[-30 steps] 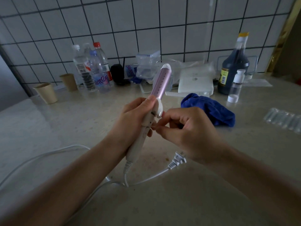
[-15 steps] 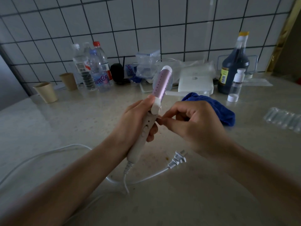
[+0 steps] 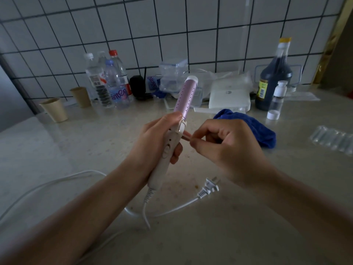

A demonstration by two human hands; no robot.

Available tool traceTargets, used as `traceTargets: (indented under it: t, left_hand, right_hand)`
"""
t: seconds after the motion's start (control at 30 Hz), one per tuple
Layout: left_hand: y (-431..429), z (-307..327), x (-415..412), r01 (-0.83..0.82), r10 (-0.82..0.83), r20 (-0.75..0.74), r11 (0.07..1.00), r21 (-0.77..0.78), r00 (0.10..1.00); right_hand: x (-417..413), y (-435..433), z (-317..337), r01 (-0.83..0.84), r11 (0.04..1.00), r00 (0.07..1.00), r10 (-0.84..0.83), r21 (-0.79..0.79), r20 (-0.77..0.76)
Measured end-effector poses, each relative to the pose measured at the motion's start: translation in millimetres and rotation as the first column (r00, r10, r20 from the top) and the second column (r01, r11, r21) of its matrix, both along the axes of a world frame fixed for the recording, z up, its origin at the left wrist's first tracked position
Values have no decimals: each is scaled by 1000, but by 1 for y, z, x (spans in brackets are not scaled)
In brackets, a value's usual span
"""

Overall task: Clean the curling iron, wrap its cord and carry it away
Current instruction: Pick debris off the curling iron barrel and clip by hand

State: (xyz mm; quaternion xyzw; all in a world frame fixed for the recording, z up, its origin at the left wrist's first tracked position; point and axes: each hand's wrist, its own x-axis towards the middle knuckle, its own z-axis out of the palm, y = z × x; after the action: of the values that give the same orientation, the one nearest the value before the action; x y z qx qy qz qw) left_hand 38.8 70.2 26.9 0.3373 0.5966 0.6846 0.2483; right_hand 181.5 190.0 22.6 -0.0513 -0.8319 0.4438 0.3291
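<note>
Cleaning seemed unfinished: left hand [image 3: 152, 146] clasped the pink-barrelled white curling iron [image 3: 186, 94], right hand [image 3: 229, 150] pinched its fingertips together beside it, white cord [image 3: 179, 205] lay unwrapped.

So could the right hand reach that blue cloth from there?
Probably yes: the blue cloth lies just beyond the right hand, nothing between, though its fingers are pinching at the curling iron.

The pale stone counter [image 3: 57, 150] carries a blue cloth [image 3: 265, 134] just beyond the fingers [image 3: 202, 129] of the right hand [image 3: 229, 150], and a white plug [image 3: 209, 187] with its cord [image 3: 57, 181] below them. Far beyond the fingers stand paper cups [image 3: 54, 109], water bottles [image 3: 114, 87], a white box [image 3: 229, 96] and a dark bottle [image 3: 273, 83].
</note>
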Motion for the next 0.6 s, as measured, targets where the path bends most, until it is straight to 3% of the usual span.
traceTargets:
  t: [0.1, 0.23, 0.6]
  left_hand:
    - [1, 0, 0, 11, -10, 29, 1000, -16, 1000]
    - [-2, 2, -5, 58, -56, 52, 997, -43, 997]
    - [0, -1, -4, 52, -51, 39, 998, -34, 998]
  right_hand:
    - [2, 3, 2, -23, 1000, 999, 22, -18, -32]
    - [1, -13, -4, -176, 984, 981, 175, 7, 87]
    - [-2, -12, -4, -130, 991, 989, 131, -22, 65]
